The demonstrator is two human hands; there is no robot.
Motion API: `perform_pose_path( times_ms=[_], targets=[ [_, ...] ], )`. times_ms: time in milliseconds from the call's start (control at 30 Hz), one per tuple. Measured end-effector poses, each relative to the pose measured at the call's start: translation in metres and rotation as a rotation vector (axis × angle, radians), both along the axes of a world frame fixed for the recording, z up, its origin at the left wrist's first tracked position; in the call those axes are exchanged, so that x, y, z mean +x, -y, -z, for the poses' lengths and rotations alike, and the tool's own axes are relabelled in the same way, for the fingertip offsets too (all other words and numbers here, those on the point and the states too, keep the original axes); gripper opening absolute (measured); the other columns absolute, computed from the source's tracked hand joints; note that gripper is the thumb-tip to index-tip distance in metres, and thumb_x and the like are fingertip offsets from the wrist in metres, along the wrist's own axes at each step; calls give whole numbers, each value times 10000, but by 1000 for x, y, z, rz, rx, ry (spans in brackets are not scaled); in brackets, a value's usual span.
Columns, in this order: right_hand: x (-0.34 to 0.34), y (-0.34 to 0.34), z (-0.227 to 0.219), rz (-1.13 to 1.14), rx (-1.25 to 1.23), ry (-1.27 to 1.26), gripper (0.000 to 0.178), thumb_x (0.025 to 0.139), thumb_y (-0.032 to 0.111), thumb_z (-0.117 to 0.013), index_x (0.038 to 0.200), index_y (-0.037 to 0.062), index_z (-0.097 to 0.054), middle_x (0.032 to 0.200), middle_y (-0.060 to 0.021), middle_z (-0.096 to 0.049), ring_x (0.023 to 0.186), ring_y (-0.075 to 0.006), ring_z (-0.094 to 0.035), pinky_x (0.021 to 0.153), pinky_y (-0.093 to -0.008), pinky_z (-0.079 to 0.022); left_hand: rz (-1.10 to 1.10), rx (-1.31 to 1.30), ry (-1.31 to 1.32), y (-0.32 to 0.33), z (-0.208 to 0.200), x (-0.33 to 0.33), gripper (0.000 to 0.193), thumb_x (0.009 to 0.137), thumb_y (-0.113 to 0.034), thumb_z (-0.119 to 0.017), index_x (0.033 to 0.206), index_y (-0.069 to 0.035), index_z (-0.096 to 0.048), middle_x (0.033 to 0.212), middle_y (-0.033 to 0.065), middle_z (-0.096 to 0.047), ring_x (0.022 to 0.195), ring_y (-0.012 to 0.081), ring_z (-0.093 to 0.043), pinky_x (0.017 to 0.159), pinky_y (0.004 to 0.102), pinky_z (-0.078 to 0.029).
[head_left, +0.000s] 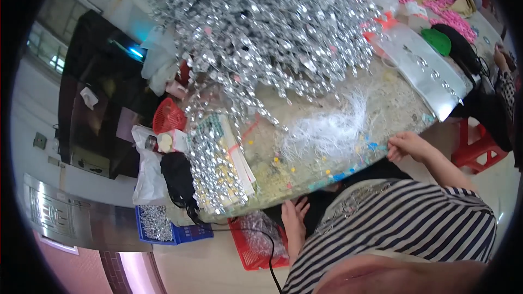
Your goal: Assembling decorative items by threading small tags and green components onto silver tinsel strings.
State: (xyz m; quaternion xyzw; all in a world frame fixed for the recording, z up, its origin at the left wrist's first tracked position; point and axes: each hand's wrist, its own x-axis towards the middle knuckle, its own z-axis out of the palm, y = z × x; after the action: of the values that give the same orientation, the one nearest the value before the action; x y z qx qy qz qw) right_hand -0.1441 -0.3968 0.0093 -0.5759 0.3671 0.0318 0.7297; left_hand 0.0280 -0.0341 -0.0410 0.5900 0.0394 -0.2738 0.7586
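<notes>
My left hand [295,219] is below the table's near edge by my lap, its fingers stretched out and apart, with nothing seen in it. At the table's right front edge, my right hand [404,145] has its fingers curled together. Whatever they may hold is too small to make out. On the tabletop between the hands and the far side lies a loose tangle of white thread [332,130]. Beyond it rises a big heap of silver bead strands [272,27]. More silver strands [215,169] spread over papers at the left front.
A clear plastic sheet [425,71] with one silver strand lies at the right. Left stand a red basket [169,115] and a black bag [178,177]. Below are a blue crate [190,233] and a red crate [245,250]. A red stool [479,149] and another person's hand [500,59] are at the right.
</notes>
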Motion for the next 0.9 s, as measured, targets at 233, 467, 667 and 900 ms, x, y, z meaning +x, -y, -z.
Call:
perform_pose_path(
  times_ms=[233, 467, 667, 900],
  targets=[
    [7, 0, 0, 26, 55, -49, 272, 942, 261, -498, 915, -2, -560, 768, -140, -665, 657, -210, -670, 517, -277, -540, -66, -84, 35, 6, -6, 16, 449, 975, -374, -419, 1256, -24, -413, 1226, 168, -541, 1033, 278, -590, 823, 352, -484],
    [22, 7, -10, 5, 34, -69, 287, 947, 292, -490, 918, 18, -571, 782, -116, -671, 665, -201, -672, 540, -280, -542, 916, 399, -17, 55, -40, 44, 283, 953, -196, -473, 1031, 46, -596, 975, 118, -661, 797, 133, -624, 671, 236, -459],
    [21, -27, -9, 160, -4, 56, 410, 932, 393, -492, 966, -6, -585, 819, -119, -658, 685, -195, -668, 517, -281, -539, 1245, -122, 15, 118, -79, 44, 334, 907, -53, -470, 1226, 40, -505, 1180, 166, -577, 1089, 241, -564, 849, 322, -498],
    [87, -35, -92, 113, -106, 405, 544, 956, 409, -424, 1331, 21, -351, 1142, -163, -541, 866, -223, -640, 517, -273, -537, 803, -497, -8, 146, -116, 45, 486, 886, -113, -551, 1334, 7, -409, 1251, 184, -518, 1137, 305, -518, 854, 375, -512]
  ],
)
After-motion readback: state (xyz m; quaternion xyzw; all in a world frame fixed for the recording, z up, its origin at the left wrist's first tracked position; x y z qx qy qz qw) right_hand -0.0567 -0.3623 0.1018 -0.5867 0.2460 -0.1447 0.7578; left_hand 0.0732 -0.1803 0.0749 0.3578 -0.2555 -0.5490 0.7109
